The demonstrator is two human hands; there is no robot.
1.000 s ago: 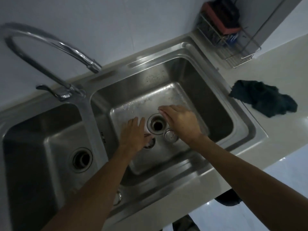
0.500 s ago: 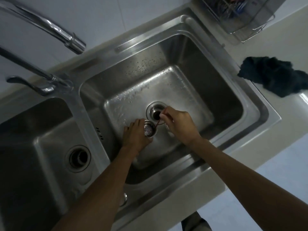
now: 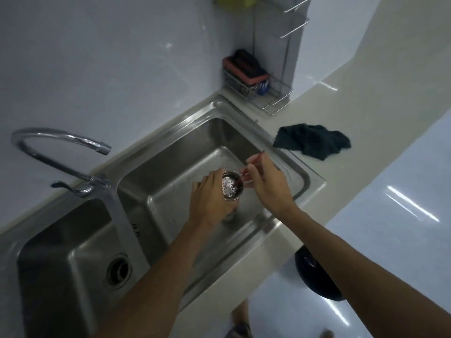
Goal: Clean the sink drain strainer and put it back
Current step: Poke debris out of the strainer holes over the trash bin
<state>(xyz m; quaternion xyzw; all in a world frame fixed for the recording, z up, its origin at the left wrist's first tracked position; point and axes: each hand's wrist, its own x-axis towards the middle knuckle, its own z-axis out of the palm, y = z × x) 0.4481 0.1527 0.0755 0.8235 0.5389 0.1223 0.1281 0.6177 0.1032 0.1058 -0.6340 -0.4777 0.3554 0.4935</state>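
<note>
2 hands are held above a sink basin (image 3: 170, 172). The strainer (image 3: 231, 185) is gripped, tilted, in the curled fingers of the left hand (image 3: 210, 201), clear of the basin floor. A thin red stick (image 3: 253, 159) is pinched by the right hand (image 3: 268, 184), its tip inside the strainer.

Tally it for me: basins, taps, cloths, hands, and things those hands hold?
Basins: 2
Taps: 1
Cloths: 1
Hands: 2, left hand, right hand
Held things: 2, strainer, thin red stick
Total: 8
</note>
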